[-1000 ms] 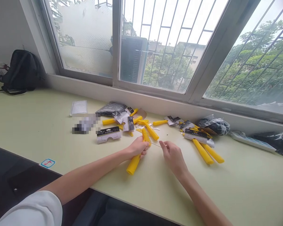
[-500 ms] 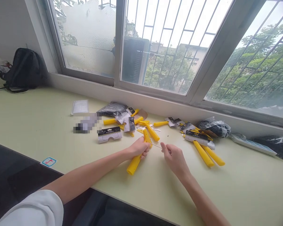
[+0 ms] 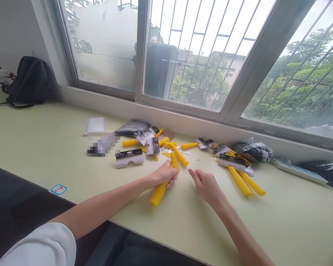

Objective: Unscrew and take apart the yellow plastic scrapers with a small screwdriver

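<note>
My left hand (image 3: pixel 164 173) is closed around the middle of a yellow plastic-handled tool (image 3: pixel 158 195), which slants with its round butt end toward me. A screwdriver (image 3: pixel 184 171) is gripped in my right hand (image 3: pixel 207 183); only its thin metal shaft shows, the handle being hidden by the fingers. Its tip meets the yellow tool beside my left fingers, though the exact contact point is too small to make out. Just beyond, another yellow handle (image 3: pixel 181 156) lies on the table.
Several carded yellow tools (image 3: pixel 153 146) lie at the back centre, and more yellow handles (image 3: pixel 240 181) on the right. A loose card (image 3: pixel 130 159), a black plastic-wrapped bundle (image 3: pixel 133 128), a clear case (image 3: pixel 95 125) and a long white box (image 3: pixel 299 171) are around them. A backpack (image 3: pixel 30 82) stands far left.
The view has shifted very slightly. My right hand has turned a little around the screwdriver, while my left hand keeps its hold on the yellow tool.
</note>
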Available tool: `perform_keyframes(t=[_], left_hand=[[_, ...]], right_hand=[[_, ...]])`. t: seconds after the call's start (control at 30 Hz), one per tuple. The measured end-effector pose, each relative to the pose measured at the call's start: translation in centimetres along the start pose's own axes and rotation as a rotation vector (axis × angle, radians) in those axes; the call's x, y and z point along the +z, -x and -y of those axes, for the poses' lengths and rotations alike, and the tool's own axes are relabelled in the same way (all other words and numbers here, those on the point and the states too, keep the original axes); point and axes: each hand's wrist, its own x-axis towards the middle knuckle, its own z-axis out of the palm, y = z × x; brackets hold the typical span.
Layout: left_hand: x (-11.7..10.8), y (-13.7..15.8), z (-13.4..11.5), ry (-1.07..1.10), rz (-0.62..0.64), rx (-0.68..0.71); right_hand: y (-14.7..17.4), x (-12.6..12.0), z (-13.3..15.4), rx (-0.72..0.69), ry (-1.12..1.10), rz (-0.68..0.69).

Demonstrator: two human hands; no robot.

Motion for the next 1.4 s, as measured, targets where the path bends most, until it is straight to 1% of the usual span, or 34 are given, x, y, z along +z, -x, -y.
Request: perform_keyframes(t=[0.1, 0.27, 0.4, 0.57, 0.67, 0.77, 0.87, 0.93, 0.97, 1.0, 1.07, 1.2, 1.3, 1.4], left_hand=[[0.1, -0.1, 0.1, 0.000, 0.009, 0.010], [0.1, -0.1, 0.1, 0.020, 0.021, 0.036], [0.2, -0.1, 0.1, 0.034, 0.015, 0.041], [0.2, -0.2, 0.3, 0.035, -0.002, 0.035], [0.2, -0.1, 0.2, 0.028, 0.003, 0.034], [0.2, 0.0, 0.1, 0.020, 0.010, 0.036], [0.2, 0.0, 0.1, 0.013, 0.008, 0.036], [0.2, -0.1, 0.0, 0.009, 0.005, 0.035], [0.2, -0.1, 0.0, 0.007, 0.004, 0.035], [0.2, 0.0, 0.0, 0.007, 0.002, 0.035], [0.2, 0.0, -0.1, 0.006, 0.002, 0.036], [0.3, 0.2, -0.3, 0.007, 0.010, 0.027], [0.3, 0.2, -0.3, 0.011, 0.014, 0.023], [0.2, 0.1, -0.3, 0.016, 0.012, 0.026]], right_hand=[[-0.1, -0.6, 0.1, 0.060, -0.038, 0.046], [-1.1, -1.2, 0.6, 0.132, -0.151, -0.040], [-1.5, -1.0, 0.6, 0.149, -0.218, -0.051], [-1.1, -0.7, -0.5, 0.231, -0.053, -0.043], [-0.9, -0.8, -0.6, 0.199, -0.032, -0.028], [-0.7, -1.0, 0.0, 0.138, -0.035, -0.070], [-0.8, -1.0, 0.8, 0.015, -0.078, -0.141], [-0.8, -0.9, 1.0, -0.060, -0.134, -0.156], [-0.8, -0.7, 1.0, -0.071, -0.156, -0.151], [-0.7, -0.6, 0.9, -0.059, -0.168, -0.141], [-0.7, -0.3, 0.6, 0.011, -0.163, -0.130], [-0.6, 0.1, 0.1, 0.113, -0.155, -0.188], [-0.6, 0.2, 0.2, 0.120, -0.198, -0.195], [-0.5, 0.0, 0.7, 0.090, -0.252, -0.141]])
